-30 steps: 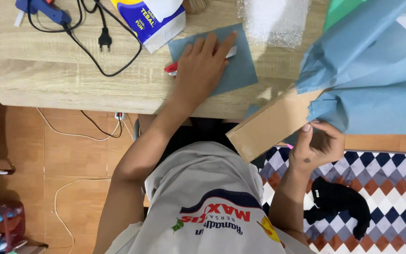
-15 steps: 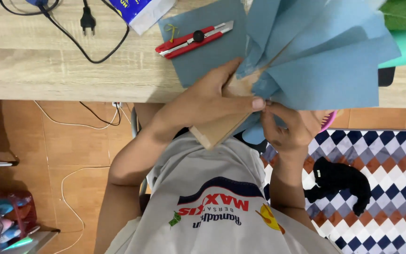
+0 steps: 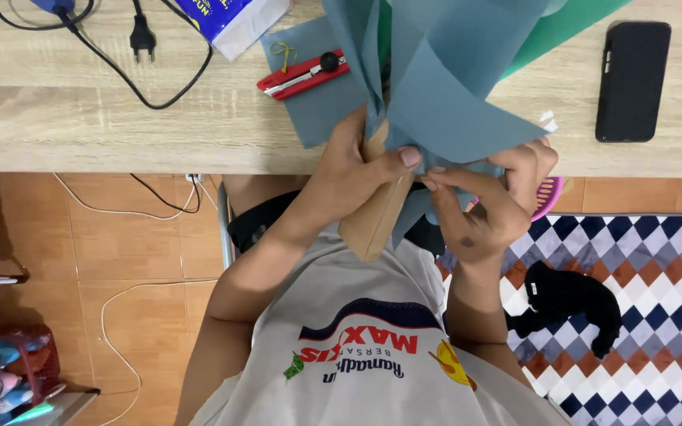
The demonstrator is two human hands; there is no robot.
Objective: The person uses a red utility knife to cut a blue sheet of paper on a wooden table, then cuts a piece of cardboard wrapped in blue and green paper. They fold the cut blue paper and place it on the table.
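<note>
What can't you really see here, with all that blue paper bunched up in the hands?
Head view only:
- Brown cardboard piece: top hidden by blue paper sheets.
- Left hand, right hand: palms and some fingertips covered by paper.
- Green sheet: cut off by top edge.
- Pink object: mostly behind right hand.

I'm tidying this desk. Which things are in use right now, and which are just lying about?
In use:
left hand and right hand, both gripping the blue-grey paper sheets
brown cardboard piece, under the left hand's grip

Lying about:
red utility knife
black phone
black plug and cable
blue-and-white packet
green sheet
</note>
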